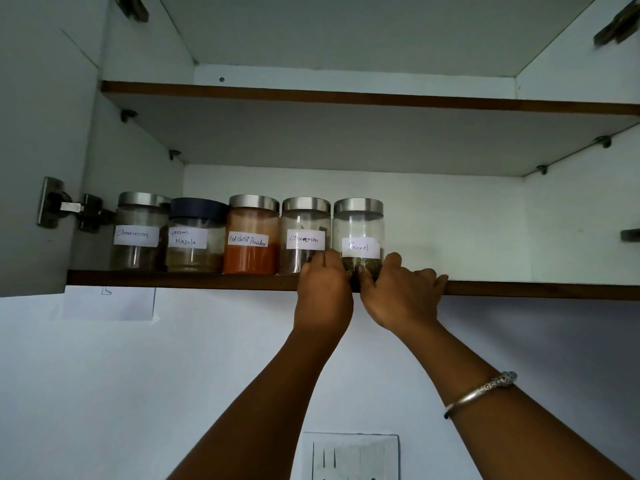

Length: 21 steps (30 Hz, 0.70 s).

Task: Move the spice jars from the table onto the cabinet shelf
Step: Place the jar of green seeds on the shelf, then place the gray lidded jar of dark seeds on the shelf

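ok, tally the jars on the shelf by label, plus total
Cinnamon jars: 2
Garam Masala jar: 1
Red Chilli Powder jar: 1
Fennel jar: 1, with the left hand and right hand at its base
Total: 5 jars on the cabinet shelf

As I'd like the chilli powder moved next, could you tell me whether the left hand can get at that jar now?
Probably yes: the left hand is two jars along, and the red chilli powder jar has its front open at the shelf edge.
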### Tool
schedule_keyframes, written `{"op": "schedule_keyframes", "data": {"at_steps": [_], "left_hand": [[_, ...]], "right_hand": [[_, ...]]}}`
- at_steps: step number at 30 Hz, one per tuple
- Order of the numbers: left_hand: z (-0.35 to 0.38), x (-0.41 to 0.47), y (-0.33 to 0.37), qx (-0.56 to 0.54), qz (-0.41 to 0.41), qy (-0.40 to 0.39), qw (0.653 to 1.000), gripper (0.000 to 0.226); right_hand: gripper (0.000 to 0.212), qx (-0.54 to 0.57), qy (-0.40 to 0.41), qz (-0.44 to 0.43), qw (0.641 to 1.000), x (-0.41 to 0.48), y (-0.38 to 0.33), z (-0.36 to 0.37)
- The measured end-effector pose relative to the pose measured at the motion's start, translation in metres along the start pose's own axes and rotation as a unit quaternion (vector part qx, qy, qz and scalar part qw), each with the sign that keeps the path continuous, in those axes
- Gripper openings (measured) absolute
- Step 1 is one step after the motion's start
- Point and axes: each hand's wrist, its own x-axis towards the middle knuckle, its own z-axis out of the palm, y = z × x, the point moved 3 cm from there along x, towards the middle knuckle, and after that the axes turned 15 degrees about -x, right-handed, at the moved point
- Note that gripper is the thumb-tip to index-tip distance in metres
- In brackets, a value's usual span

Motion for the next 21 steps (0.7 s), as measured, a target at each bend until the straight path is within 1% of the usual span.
{"op": "schedule_keyframes", "data": {"at_steps": [4,6,8,10,13,16,17,19,21], "left_hand": [[-0.002,0.0,0.004,0.011,-0.001,-0.025,1.0,0.019],[-0.002,0.0,0.004,0.021,-0.009,-0.055,0.998,0.025],[-0.004,-0.002,0.004,0.02,-0.026,-0.091,0.995,0.032],[-0.008,-0.005,0.009,0.022,-0.04,-0.125,0.991,0.041],[-0.01,-0.02,0.016,0.082,-0.045,-0.192,0.977,0.06],[-0.011,-0.046,0.016,0.153,-0.042,-0.252,0.954,0.08],[-0.011,-0.056,0.014,0.164,-0.037,-0.272,0.947,0.081],[-0.006,-0.087,0.009,0.172,-0.027,-0.337,0.925,0.081],[0.002,-0.131,0.001,0.153,-0.061,-0.408,0.898,0.083]], "right_hand": [[0.053,-0.039,0.006,-0.006,0.999,-0.002,0.0,0.003],[0.06,-0.049,-0.001,-0.022,0.999,-0.004,0.003,0.005],[0.076,-0.048,-0.025,-0.045,0.998,-0.004,0.007,0.01],[0.094,-0.034,-0.071,-0.066,0.995,-0.006,0.01,0.014],[0.107,-0.008,-0.112,-0.102,0.988,-0.016,0.014,0.016],[0.105,0.015,-0.11,-0.141,0.984,-0.044,0.019,0.019],[0.103,0.026,-0.114,-0.148,0.982,-0.054,0.021,0.021],[0.099,0.031,-0.138,-0.152,0.978,-0.083,0.03,0.032],[0.096,0.02,-0.172,-0.152,0.973,-0.117,0.042,0.048]]}}
